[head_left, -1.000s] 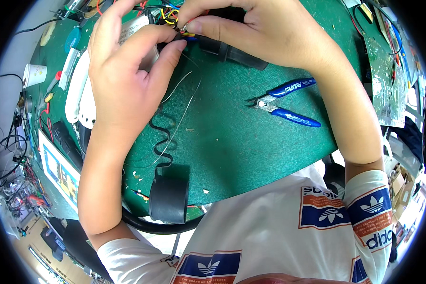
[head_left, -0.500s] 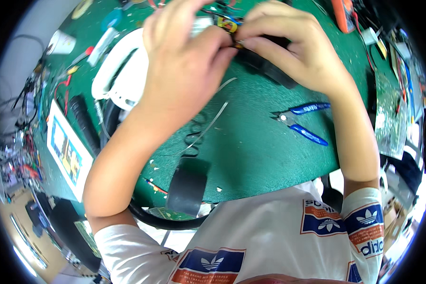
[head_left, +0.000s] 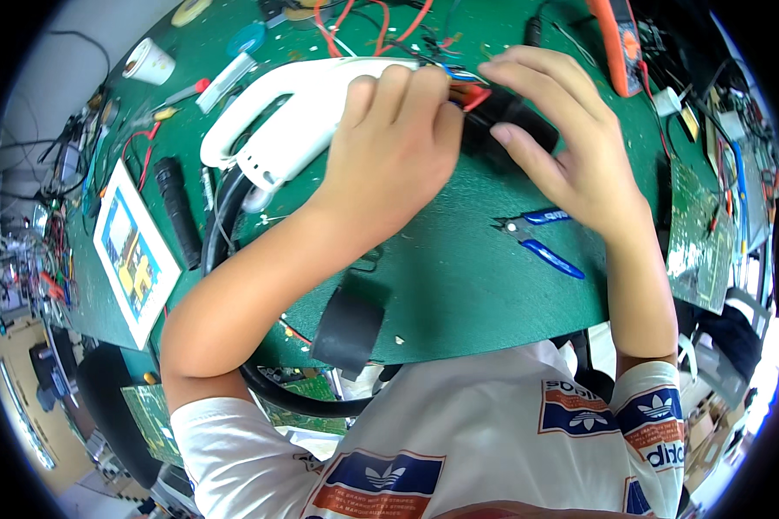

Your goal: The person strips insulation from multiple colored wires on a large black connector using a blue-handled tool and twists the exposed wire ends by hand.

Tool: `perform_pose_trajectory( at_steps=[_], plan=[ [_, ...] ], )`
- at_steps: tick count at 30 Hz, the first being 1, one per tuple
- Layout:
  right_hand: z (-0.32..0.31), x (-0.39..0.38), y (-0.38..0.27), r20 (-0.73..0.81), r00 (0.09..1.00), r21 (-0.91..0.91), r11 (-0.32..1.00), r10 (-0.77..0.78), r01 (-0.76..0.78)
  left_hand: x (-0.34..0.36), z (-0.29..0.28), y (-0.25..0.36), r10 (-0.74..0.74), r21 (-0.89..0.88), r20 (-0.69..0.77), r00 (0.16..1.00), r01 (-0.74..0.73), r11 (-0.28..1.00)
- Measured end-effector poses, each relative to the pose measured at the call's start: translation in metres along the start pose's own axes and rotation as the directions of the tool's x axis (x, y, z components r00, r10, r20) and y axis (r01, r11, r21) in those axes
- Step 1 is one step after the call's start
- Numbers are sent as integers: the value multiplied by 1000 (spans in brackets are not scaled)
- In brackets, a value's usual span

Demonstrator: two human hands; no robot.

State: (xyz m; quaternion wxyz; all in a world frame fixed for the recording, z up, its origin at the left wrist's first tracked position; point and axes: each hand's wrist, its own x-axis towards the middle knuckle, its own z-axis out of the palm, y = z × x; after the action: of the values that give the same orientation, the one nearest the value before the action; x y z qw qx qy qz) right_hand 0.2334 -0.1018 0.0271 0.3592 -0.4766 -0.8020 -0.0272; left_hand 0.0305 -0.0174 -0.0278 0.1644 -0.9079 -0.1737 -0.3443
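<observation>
Beside both hands' fingers, clamped on a black part [head_left: 515, 130], lie blue pliers [head_left: 541, 240] and white housing [head_left: 294, 117].

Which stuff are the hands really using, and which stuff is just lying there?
In use:
- left hand on white plastic handle casing
- right hand on black block part
- red and blue wires

Lying about:
- blue-handled cutters
- black tape roll
- white paper cup
- black torch

Both hands have slid lower in view as the head tipped up — the left hand [head_left: 389, 147] and right hand [head_left: 571, 147] now sit mid-frame. The white housing [head_left: 294, 121] shows fully beside them — more of the bench's far clutter too.
</observation>
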Motion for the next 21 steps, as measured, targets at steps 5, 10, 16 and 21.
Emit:
perform_pose_trajectory(
  at_steps=[5,10,16,21],
  plan=[
    [-37,-64,-20,10,996,-3,996,88,-88,1,-8,6,-71,10,140,988,70,997],
    [-43,-107,-33,30,973,71,970,229,-231,6,-21,1,-32,-61,218,975,46,997],
    [-46,-110,-36,53,968,105,963,244,-248,3,-23,-11,-22,-7,246,969,24,1000],
    [-34,-86,-26,15,984,109,979,175,-175,-2,-15,-30,-91,-25,206,974,98,995]
  ],
)
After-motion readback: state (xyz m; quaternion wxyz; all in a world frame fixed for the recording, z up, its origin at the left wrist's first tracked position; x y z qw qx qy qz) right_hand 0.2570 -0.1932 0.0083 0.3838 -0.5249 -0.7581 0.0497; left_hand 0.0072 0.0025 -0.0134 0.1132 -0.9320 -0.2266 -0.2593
